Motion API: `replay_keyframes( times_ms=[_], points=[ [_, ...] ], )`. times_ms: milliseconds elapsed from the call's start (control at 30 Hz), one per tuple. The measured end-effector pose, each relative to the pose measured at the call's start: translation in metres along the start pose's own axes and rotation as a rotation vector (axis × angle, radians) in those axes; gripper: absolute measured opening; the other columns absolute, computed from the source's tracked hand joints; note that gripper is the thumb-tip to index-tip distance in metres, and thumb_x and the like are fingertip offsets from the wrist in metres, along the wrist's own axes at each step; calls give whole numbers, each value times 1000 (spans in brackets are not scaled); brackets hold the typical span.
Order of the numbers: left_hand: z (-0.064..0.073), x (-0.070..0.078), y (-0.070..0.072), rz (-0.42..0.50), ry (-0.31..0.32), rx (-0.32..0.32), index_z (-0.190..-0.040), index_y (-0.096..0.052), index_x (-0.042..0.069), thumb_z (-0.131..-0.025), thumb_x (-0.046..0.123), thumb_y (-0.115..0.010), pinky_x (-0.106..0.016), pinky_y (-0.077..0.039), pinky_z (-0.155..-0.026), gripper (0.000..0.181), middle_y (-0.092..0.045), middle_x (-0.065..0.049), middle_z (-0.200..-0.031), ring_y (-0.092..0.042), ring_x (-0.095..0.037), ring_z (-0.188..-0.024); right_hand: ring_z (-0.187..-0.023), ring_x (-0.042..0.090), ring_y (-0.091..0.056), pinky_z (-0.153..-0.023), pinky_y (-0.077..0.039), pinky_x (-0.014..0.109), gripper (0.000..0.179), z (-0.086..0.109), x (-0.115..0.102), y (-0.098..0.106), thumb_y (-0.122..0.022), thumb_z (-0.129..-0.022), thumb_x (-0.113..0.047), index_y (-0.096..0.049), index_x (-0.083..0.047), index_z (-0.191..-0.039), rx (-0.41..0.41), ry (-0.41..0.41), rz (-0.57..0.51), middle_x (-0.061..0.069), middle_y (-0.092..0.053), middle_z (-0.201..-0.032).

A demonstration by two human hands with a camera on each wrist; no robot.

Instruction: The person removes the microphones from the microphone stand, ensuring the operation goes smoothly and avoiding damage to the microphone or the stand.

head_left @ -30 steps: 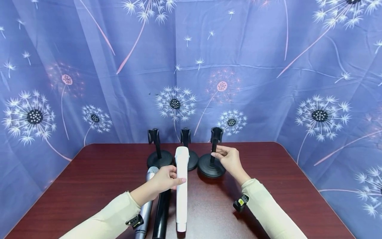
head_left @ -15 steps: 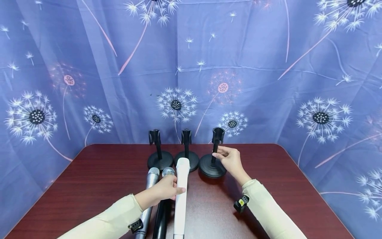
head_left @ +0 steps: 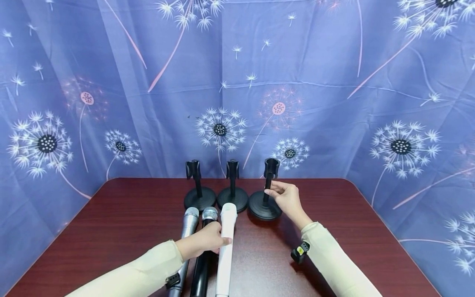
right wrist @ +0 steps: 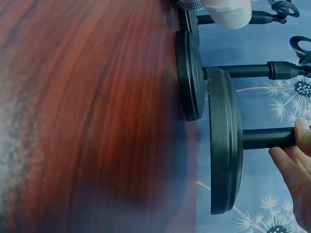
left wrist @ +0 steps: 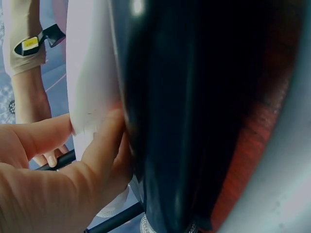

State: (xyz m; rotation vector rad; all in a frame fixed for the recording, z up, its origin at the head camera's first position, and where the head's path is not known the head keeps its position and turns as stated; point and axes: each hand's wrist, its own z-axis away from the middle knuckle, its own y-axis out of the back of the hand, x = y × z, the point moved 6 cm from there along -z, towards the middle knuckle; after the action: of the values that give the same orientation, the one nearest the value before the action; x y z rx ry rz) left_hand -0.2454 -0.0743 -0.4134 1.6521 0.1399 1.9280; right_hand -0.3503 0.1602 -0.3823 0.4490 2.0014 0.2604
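My left hand (head_left: pixel 205 240) grips the white microphone (head_left: pixel 225 264) around its body, thumb on the near side; its head points toward the stands. In the left wrist view my fingers (left wrist: pixel 104 145) lie between the white body and the black microphone (left wrist: pixel 165 107). That black microphone with a silver mesh head lies just left of the white one, and a silver microphone (head_left: pixel 191 222) lies left of that. On the right, my right hand (head_left: pixel 289 202) pinches the post of the right-hand black microphone stand (head_left: pixel 264 208), whose round base appears to rest on the table.
Two more black stands, the middle one (head_left: pixel 232 200) and the left one (head_left: pixel 199 200), stand in a row beside the held stand. All are near the far edge of the dark red wooden table (head_left: pixel 130 222). A blue dandelion-patterned curtain (head_left: pixel 167 123) hangs behind.
My left hand has brought the white microphone down and back toward me, beside the black one, whose mesh head now shows. My right hand keeps its hold on the stand.
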Motion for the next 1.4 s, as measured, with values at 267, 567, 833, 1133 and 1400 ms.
replay_keyframes(
  times_ms=[267,567,833,1133,1400],
  points=[
    [-6,-1,-3,-21,-4,9,-95,-55,-14,-86,-4,-64,-39,-58,-62,16,-57,-15,-86,-63,-26,-77,-79,27,-71,-63,-51,14,28,0,3,-4,-78,-78,-2,-73,3,-105,-6,19,6,17,-73,-86],
    [-12,-1,-8,-111,3,30,-95,-54,-15,-85,-2,-65,-37,-57,-57,20,-54,-15,-87,-62,-28,-77,-79,26,-72,-61,-49,14,27,-1,4,-4,-79,-78,-4,-73,1,-104,-4,31,20,15,-73,-86],
    [-14,4,-9,-177,22,43,-101,-52,-17,-85,1,-65,-35,-56,-55,27,-52,-16,-89,-59,-29,-79,-80,26,-71,-61,-49,13,28,-2,6,-4,-79,-78,-4,-73,2,-105,-3,23,26,16,-73,-87],
    [-19,8,-11,-250,25,44,-95,-53,-16,-84,-1,-65,-36,-56,-51,22,-51,-18,-88,-60,-31,-78,-81,26,-72,-62,-49,13,28,-3,4,-4,-78,-79,-4,-73,2,-105,-5,9,35,16,-73,-87],
    [-24,8,-13,-259,79,33,-96,-51,-18,-82,-4,-66,-36,-56,-48,24,-47,-21,-93,-63,-35,-70,-81,26,-72,-63,-50,13,27,-5,4,-4,-79,-79,-4,-73,1,-105,-2,19,38,15,-73,-87]
  ],
)
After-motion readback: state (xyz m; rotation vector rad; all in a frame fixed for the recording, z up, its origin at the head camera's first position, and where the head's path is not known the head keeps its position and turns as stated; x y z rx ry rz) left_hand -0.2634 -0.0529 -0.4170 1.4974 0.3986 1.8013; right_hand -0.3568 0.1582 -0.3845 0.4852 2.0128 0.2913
